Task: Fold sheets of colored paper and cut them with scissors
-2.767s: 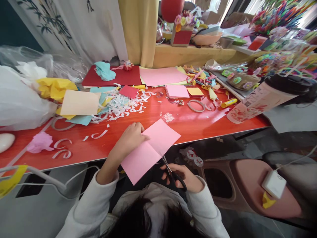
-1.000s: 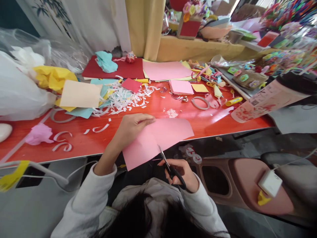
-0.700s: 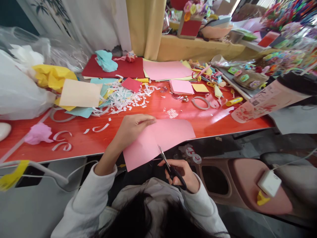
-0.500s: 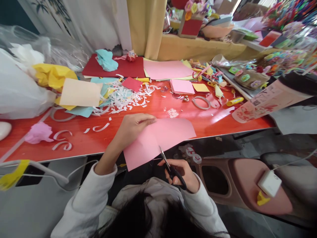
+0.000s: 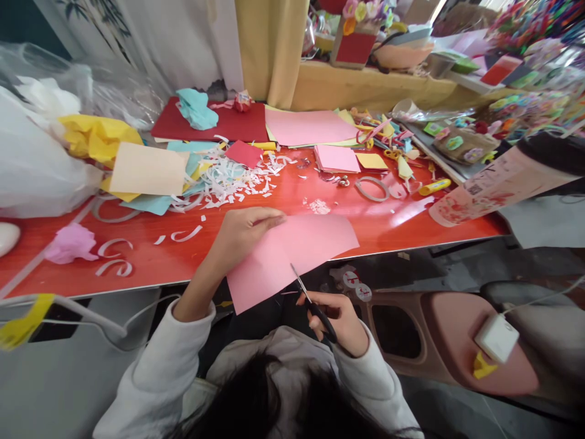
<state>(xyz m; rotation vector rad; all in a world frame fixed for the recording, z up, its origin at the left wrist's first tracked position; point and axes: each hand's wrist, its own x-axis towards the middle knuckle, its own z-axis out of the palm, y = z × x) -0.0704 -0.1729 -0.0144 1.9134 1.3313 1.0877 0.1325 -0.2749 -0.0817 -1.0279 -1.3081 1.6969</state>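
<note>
A sheet of pink paper (image 5: 260, 274) hangs partly over the front edge of the red table. Its upper edge is pinched between the thumb and fingers of my left hand (image 5: 244, 235). Black-handled scissors (image 5: 315, 311) are gripped in my right hand (image 5: 338, 317), with fingers around the handles. The blades point up and to the left, and their tip lies at the lower middle of the pink sheet. Just behind the paper is a small heap of pale pink scraps (image 5: 319, 207).
White paper shreds (image 5: 233, 180) and a beige card (image 5: 147, 169) lie on the table's left half. Pink square slips (image 5: 337, 160) sit farther back. A tall paper cup (image 5: 493, 177) leans at the right. Below stands a pink stool (image 5: 479, 341) with a white charger (image 5: 497, 337).
The scissor blades have come closer together, with the tip slightly higher and to the left on the sheet. The paper's right end has shifted a little left.
</note>
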